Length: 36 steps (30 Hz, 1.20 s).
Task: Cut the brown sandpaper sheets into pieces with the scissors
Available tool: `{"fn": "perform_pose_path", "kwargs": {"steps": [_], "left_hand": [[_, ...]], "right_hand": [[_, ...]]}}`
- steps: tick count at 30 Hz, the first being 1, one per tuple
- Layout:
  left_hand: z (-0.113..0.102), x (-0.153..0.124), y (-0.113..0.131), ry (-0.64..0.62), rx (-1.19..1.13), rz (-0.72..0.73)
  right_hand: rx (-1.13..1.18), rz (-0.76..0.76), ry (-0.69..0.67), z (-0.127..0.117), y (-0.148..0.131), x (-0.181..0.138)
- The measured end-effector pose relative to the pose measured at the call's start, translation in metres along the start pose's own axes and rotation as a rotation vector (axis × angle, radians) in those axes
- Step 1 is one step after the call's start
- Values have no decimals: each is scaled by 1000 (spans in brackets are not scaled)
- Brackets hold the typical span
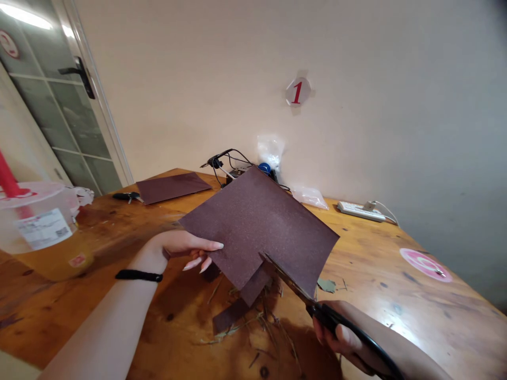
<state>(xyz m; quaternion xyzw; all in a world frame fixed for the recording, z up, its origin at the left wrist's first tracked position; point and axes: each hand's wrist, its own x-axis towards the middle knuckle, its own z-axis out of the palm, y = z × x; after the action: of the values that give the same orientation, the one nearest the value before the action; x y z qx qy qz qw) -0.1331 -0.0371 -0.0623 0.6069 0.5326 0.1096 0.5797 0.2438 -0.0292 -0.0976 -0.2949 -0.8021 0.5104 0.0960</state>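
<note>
My left hand (178, 245) grips the left edge of a dark brown sheet of sandpaper (257, 227), holding it up off the table. My right hand (340, 335) is closed around the handles of black-handled scissors (327, 316). Their blades (285, 277) reach into the sheet's lower right edge. A partly cut strip (253, 285) hangs from the sheet's lower edge. A black band circles my left wrist.
The wooden table (396, 316) holds dry straw bits (269, 327) and scraps below my hands. Farther back are another sandpaper sheet (172, 187), black-handled pliers (127, 196), a cable clamp (216, 162), plastic bags (270, 153), and a power strip (360, 211). A plastic cup (35, 221) stands left.
</note>
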Motion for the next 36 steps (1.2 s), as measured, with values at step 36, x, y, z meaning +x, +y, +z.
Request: {"fn": "perform_pose_path", "kwargs": {"steps": [36], "left_hand": [[-3, 4, -9, -51, -28, 106]], "right_hand": [[64, 165, 50, 14, -4, 5]]}}
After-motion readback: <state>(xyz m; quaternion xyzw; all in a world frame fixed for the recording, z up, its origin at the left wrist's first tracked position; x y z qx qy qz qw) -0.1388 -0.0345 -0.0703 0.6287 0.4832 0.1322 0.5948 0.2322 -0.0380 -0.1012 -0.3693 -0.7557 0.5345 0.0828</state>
